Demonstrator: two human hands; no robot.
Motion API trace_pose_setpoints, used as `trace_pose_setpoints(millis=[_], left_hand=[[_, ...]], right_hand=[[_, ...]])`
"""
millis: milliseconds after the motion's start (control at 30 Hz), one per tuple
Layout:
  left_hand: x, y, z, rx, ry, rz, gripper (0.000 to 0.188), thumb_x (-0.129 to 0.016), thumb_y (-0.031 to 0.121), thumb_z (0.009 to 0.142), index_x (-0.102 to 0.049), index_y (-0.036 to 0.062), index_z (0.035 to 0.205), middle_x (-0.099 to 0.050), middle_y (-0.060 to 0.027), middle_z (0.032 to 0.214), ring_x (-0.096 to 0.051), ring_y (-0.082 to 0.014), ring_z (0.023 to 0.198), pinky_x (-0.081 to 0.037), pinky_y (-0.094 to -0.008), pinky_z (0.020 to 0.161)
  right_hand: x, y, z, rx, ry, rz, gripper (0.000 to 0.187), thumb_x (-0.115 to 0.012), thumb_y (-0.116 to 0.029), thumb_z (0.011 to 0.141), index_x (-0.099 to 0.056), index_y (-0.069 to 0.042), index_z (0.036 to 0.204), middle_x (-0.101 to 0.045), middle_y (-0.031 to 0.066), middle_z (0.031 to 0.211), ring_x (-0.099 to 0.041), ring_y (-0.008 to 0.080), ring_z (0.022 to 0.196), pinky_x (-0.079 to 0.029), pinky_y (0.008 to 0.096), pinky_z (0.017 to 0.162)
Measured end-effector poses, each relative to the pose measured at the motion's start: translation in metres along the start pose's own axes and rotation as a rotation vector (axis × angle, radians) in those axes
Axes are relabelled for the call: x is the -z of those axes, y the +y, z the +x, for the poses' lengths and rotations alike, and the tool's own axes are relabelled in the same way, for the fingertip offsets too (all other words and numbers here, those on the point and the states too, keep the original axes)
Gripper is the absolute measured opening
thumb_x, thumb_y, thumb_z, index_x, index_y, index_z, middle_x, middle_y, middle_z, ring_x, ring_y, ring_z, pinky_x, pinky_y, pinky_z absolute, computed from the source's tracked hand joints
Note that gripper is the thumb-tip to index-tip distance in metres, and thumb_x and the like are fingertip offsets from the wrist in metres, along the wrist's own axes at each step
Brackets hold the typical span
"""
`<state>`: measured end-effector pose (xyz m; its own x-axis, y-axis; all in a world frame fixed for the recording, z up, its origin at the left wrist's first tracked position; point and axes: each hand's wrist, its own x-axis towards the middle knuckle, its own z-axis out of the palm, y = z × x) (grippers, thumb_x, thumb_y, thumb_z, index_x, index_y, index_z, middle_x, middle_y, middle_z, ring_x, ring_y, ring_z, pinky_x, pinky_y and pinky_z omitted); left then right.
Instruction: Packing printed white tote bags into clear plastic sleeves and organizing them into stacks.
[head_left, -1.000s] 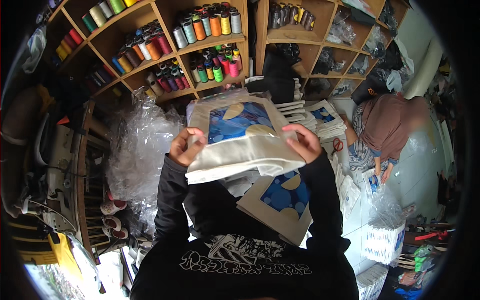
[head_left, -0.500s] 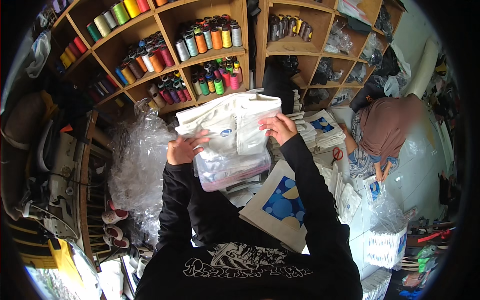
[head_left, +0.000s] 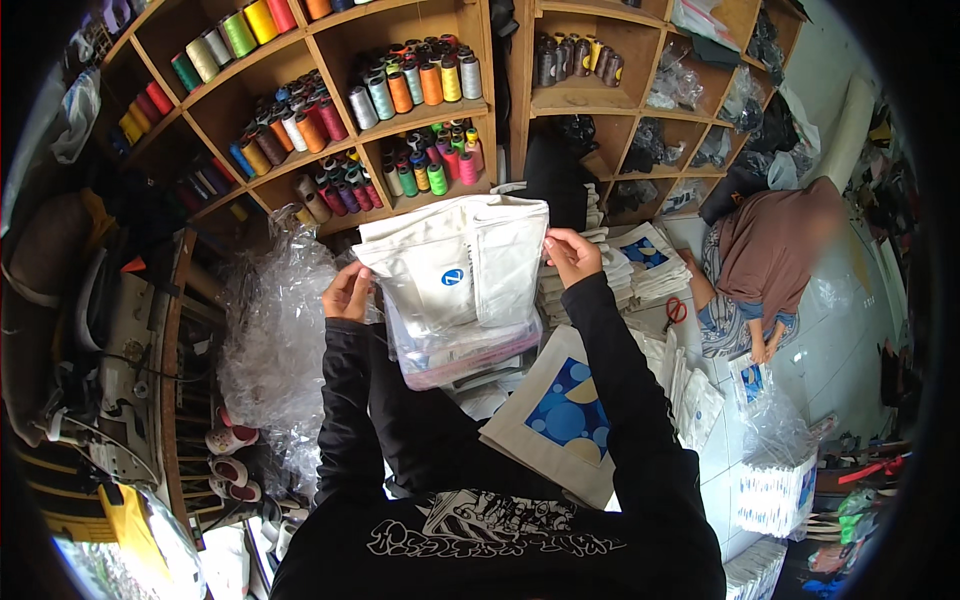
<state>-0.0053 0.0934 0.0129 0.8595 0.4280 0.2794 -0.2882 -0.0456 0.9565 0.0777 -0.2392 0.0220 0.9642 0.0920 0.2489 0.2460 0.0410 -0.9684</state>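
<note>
A folded white cloth bag (head_left: 420, 255) with a small round blue mark is held up before me. A clear plastic bag (head_left: 465, 366) with a pinkish lower edge surrounds its lower part. My left hand (head_left: 347, 294) pinches the left side near the top, fingers closed. On the opposite side, my right hand (head_left: 574, 257) pinches the edge the same way. Whether the plastic is also between my fingers, I cannot tell. Beside my right forearm lies a cream cloth bag (head_left: 515, 418) printed with a blue panel of circles.
Crumpled clear plastic (head_left: 275, 340) is heaped at the left. Wooden shelves (head_left: 410, 122) with thread cones stand ahead. Stacked cloth bags (head_left: 650, 275) and red scissors (head_left: 676, 312) lie to the right, where another person (head_left: 765, 260) handles a printed bag near a packed stack (head_left: 775, 495).
My hands have gone from spread fingers on the bag's face to pinching its two sides. The cloth bag has shifted slightly down and left, and its blue mark shows more fully.
</note>
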Motion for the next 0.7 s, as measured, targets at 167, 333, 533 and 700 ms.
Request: trace_pose_setpoints(millis=[167,333,533,700], left_hand=[[0.003,-0.002,0.000,-0.068,-0.029,-0.013,0.012,-0.060,0.009,0.082,-0.059,0.0008,0.091,-0.058,-0.0011,0.077,-0.052,-0.0069,0.068,-0.041,-0.0202,0.062],[0.000,-0.003,0.004,-0.169,0.049,-0.031,0.009,-0.059,0.007,0.082,-0.057,0.0012,0.088,-0.056,0.0001,0.079,-0.050,-0.0058,0.071,-0.038,-0.0186,0.065],[0.005,0.050,-0.008,-0.150,0.110,-0.041,0.010,-0.058,0.006,0.082,-0.056,0.0006,0.091,-0.056,0.0005,0.081,-0.049,-0.0056,0.074,-0.037,-0.0182,0.067],[0.011,0.082,-0.006,-0.223,0.088,-0.145,0.013,-0.054,0.002,0.083,-0.056,-0.0027,0.095,-0.057,-0.0025,0.088,-0.050,-0.0071,0.077,-0.038,-0.0191,0.069]], right_hand=[[-0.001,-0.004,0.000,0.110,-0.009,-0.024,0.008,-0.059,-0.010,0.081,-0.056,-0.004,0.085,-0.058,0.0006,0.081,-0.056,0.0076,0.074,-0.046,0.0209,0.062],[-0.001,-0.023,-0.003,0.216,-0.013,-0.086,0.006,-0.060,-0.009,0.079,-0.057,-0.005,0.083,-0.056,0.0006,0.082,-0.055,0.0087,0.074,-0.045,0.0213,0.063],[-0.005,-0.092,-0.025,0.399,0.163,-0.354,0.005,-0.061,-0.008,0.073,-0.058,-0.008,0.077,-0.053,0.0035,0.084,-0.052,0.0151,0.079,-0.041,0.0256,0.063],[-0.007,-0.154,-0.039,0.614,0.092,-0.435,0.004,-0.059,-0.003,0.069,-0.057,-0.006,0.070,-0.052,0.0088,0.084,-0.052,0.0205,0.080,-0.040,0.0269,0.073]])
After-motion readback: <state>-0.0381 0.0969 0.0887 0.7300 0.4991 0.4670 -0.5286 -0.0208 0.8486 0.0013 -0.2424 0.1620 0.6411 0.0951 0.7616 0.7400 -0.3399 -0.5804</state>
